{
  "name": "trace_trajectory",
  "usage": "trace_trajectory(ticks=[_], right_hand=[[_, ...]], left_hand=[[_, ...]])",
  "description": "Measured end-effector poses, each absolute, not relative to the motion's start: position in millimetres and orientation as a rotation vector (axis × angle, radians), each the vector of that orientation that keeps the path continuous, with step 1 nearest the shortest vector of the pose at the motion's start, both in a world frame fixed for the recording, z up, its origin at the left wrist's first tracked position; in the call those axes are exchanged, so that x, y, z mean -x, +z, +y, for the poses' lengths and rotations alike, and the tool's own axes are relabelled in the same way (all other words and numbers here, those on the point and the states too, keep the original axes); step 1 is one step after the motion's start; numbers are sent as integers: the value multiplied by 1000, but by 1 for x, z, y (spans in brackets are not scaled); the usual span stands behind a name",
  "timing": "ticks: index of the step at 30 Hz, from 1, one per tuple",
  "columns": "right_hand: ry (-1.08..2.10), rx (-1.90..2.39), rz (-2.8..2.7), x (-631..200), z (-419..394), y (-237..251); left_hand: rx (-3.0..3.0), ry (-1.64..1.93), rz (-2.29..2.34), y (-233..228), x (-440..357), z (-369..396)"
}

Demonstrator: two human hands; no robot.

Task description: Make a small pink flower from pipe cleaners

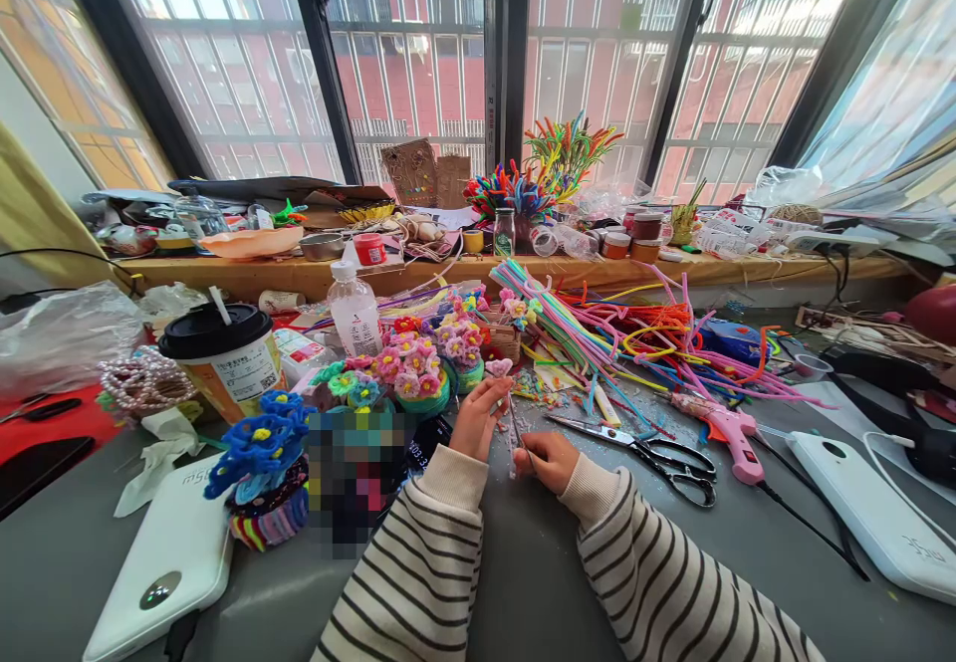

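My left hand (478, 415) pinches a small pink pipe-cleaner flower (499, 367) near its head. Just to the right, my right hand (548, 459) grips the lower part of the flower's thin stem (517, 431). Both sleeves are striped black and white. Both hands hover over the grey table (538, 562), in front of a cluster of finished pink and purple flowers (422, 363). Black-handled scissors (649, 451) lie right of my right hand, a pink glue gun (728, 433) beyond them.
Loose coloured pipe cleaners (597, 329) spread across the middle. A lidded paper cup (224, 353), a plastic bottle (355, 314), blue flowers (258, 443) and a white device (171, 562) sit left. Another white device (881, 513) lies right. The window ledge (463, 269) is crowded.
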State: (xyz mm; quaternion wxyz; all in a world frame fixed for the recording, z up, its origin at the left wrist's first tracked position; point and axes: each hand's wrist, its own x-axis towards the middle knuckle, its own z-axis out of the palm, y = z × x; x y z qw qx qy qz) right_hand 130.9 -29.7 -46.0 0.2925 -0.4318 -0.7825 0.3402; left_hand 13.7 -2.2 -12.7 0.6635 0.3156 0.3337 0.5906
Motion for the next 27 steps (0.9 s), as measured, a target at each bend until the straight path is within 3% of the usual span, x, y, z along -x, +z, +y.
trace_trajectory(ticks=[27], right_hand=[[841, 1240, -1924, -134, -25, -39]], left_hand=[[-789, 1360, 775, -15, -15, -1]])
